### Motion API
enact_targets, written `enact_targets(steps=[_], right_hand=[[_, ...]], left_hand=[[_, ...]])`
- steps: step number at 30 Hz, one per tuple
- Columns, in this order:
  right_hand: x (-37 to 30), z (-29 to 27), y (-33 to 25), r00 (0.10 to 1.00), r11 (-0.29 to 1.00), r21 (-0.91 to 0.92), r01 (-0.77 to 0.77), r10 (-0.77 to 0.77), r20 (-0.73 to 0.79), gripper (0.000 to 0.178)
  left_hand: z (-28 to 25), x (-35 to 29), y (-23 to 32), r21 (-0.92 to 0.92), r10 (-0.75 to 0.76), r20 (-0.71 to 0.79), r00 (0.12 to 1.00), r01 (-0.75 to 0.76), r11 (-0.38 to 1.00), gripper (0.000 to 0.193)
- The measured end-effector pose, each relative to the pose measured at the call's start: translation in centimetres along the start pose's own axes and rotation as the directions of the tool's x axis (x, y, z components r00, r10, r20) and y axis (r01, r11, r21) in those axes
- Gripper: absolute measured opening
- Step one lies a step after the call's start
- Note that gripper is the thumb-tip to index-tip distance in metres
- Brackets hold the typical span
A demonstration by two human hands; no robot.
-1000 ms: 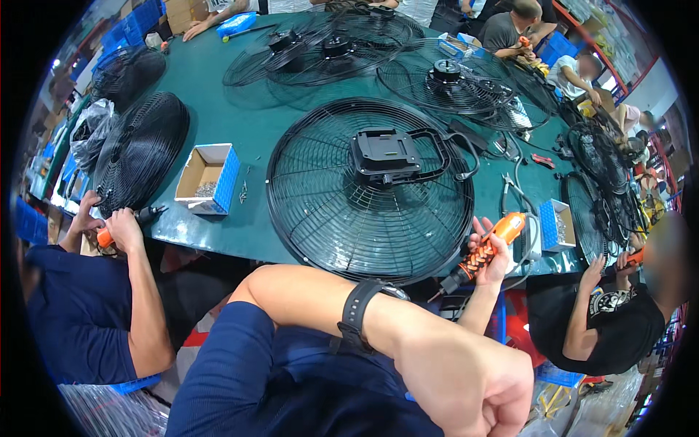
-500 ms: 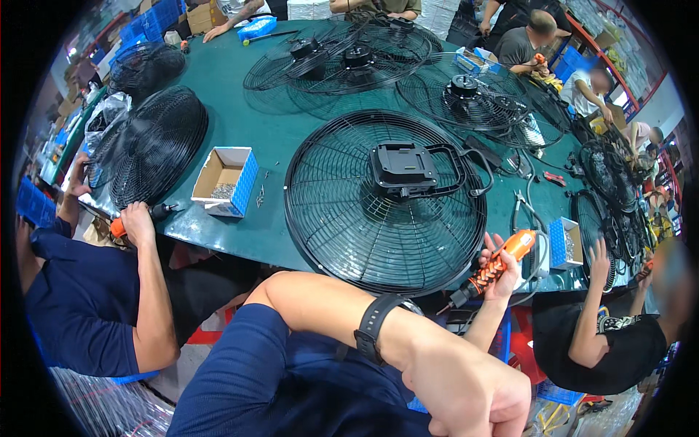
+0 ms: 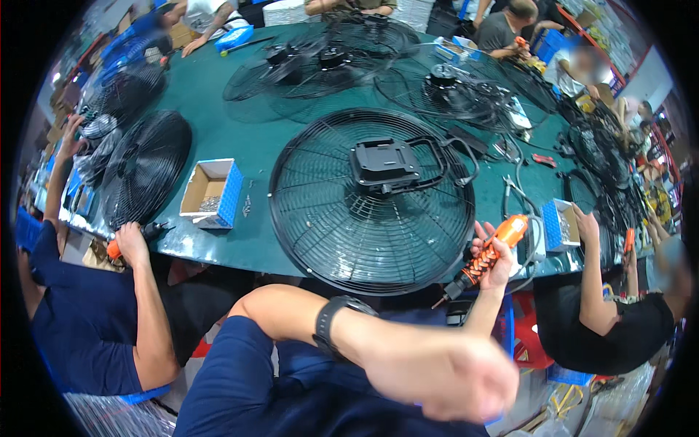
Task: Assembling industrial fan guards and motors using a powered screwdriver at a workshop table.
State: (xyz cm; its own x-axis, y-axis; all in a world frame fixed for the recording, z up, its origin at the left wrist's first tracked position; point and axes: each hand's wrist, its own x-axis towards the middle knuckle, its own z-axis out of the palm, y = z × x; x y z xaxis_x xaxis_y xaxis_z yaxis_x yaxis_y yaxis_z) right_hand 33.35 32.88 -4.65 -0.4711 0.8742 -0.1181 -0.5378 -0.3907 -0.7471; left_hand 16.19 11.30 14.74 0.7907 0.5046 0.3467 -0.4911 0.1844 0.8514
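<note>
Across my body reaches my left hand (image 3: 459, 375), with a black watch (image 3: 336, 320) on its wrist. It is smeared by motion, so its fingers cannot be made out. Beyond it, my right hand (image 3: 496, 264) is closed around an orange and black electric screwdriver (image 3: 480, 266), whose bit points down and left. In front of me a large black fan with a round wire guard (image 3: 328, 244) lies flat on the green table (image 3: 251, 138). A black motor housing (image 3: 384, 162) with a bracket and cable sits on top of the guard. The screwdriver is beside its near right rim.
A blue and white box of screws (image 3: 231, 197) stands left of the fan, loose screws beside it. Another screw box (image 3: 559, 227) is at the right, near pliers (image 3: 518, 189) and a red-handled tool (image 3: 543, 160). Co-workers sit on both sides; more fan guards (image 3: 331, 62) lie behind.
The view has shifted slightly. My left hand has moved a little left and is now blurred. My right hand still holds the screwdriver. The right-hand co-worker's hand has reached the screw box.
</note>
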Motion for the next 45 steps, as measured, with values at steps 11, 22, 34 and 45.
enact_targets(steps=[11,22,34,45], right_hand=[[0.5,0.4,0.0,1.000,1.000,0.002,-0.002,0.002,-0.011,0.053],[0.2,0.2,0.4,1.000,1.000,0.010,-0.017,0.017,0.004,0.054],[0.8,-0.7,-0.5,1.000,0.990,-0.138,-0.001,0.005,0.026,0.062],[2.4,-6.0,-2.2,0.988,0.978,-0.208,0.022,0.010,0.152,0.062]], left_hand=[[-5.4,-2.4,-2.2,-0.550,-0.227,-0.678,0.699,-0.277,0.788,0.018],[-4.3,-3.5,-4.0,-0.530,-0.254,-0.664,0.703,-0.204,0.823,0.023],[1.8,-16.7,-13.7,-0.547,-0.234,-0.785,0.573,-0.464,0.697,0.028],[11.4,-29.0,-23.3,0.005,-0.378,-0.762,-0.525,-0.588,0.809,0.008]])
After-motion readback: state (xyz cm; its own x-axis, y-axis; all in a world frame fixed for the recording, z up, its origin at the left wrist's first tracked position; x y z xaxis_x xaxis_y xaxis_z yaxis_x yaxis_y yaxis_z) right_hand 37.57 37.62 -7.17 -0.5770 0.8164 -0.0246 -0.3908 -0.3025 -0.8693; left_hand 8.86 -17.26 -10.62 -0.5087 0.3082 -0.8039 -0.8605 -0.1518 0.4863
